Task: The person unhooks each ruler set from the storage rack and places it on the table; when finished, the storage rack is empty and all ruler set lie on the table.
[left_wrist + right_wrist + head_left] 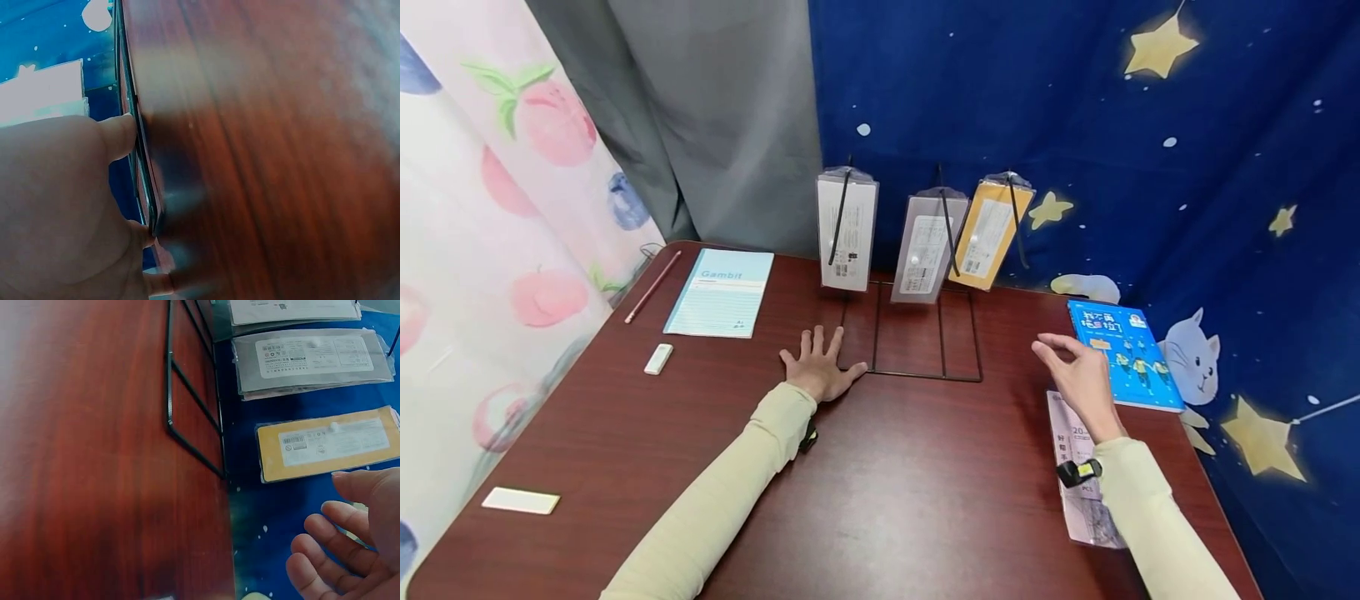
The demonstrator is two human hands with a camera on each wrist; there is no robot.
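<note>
My left hand (pixel 816 371) rests with fingers spread on the table at the front left corner of a black wire rack (pixel 925 376), its thumb right at the base wire. Three flat clear-sleeved packs hang on the rack's hooks: a white one (pixel 850 229), a greyish-lilac one (pixel 917 258) and a yellow one (pixel 972 250). My right hand (pixel 1081 379) is raised over the right side of the table, fingers loosely bent and holding nothing. Below its wrist lies a pink pack (pixel 1086 517), partly hidden by the forearm. In the right wrist view the yellow pack (pixel 269 453) appears just beyond my thumb.
A blue book (pixel 1131 354) lies at the right edge. On the left are a Gambit notebook (pixel 718 292), a pencil (pixel 653 287), a small white block (pixel 658 359) and a flat white strip (pixel 520 501). Curtains (pixel 910 83) hang close behind the table.
</note>
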